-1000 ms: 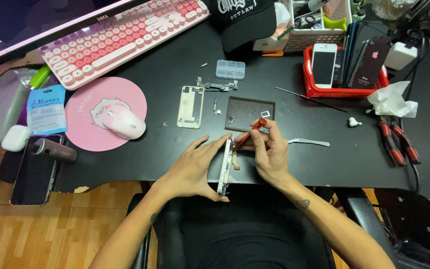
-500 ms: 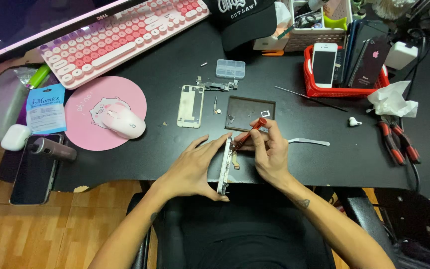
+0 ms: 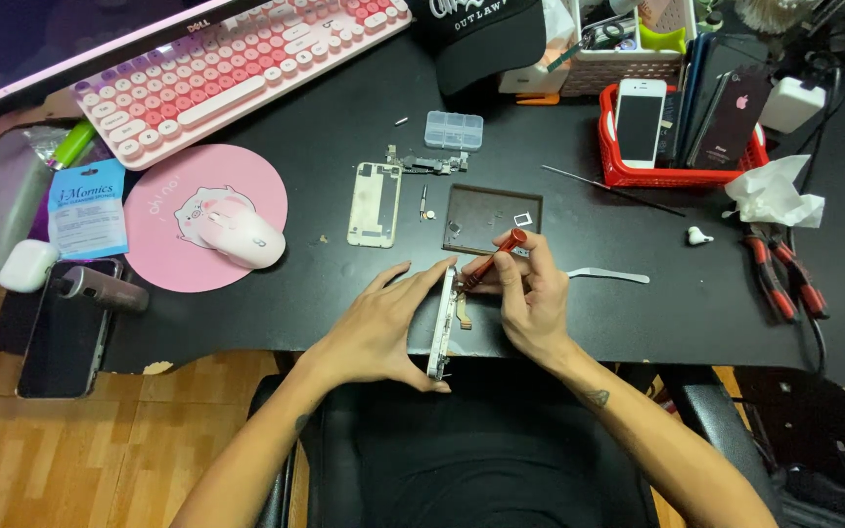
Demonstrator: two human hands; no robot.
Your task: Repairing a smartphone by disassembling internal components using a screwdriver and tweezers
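A: Logging status. I am seeing the left hand (image 3: 378, 328) gripping the opened phone body (image 3: 441, 323), which is standing on its long edge at the near edge of the desk (image 3: 344, 127), just this side of the dark work mat (image 3: 486, 217).

B: And the right hand?

A: The right hand (image 3: 530, 298) is pinching a red-handled screwdriver (image 3: 493, 256), with its tip going down into the top end of the phone body. Both hands are grasping; neither is released.

B: How far along does it look?

A: Partway through disassembly, in my judgement. A cream back plate (image 3: 374, 203) is already lying flat to the left of the mat, and a small loose assembly (image 3: 427, 161) and a clear parts box (image 3: 453, 129) are sitting just beyond the mat. A tiny part is resting on the mat itself; I cannot tell what it is.

B: What is left?

A: The phone body is not yet stripped, and a flex strip is hanging off it. A metal pry tool (image 3: 608, 276) is lying to the right of the mat, untouched.
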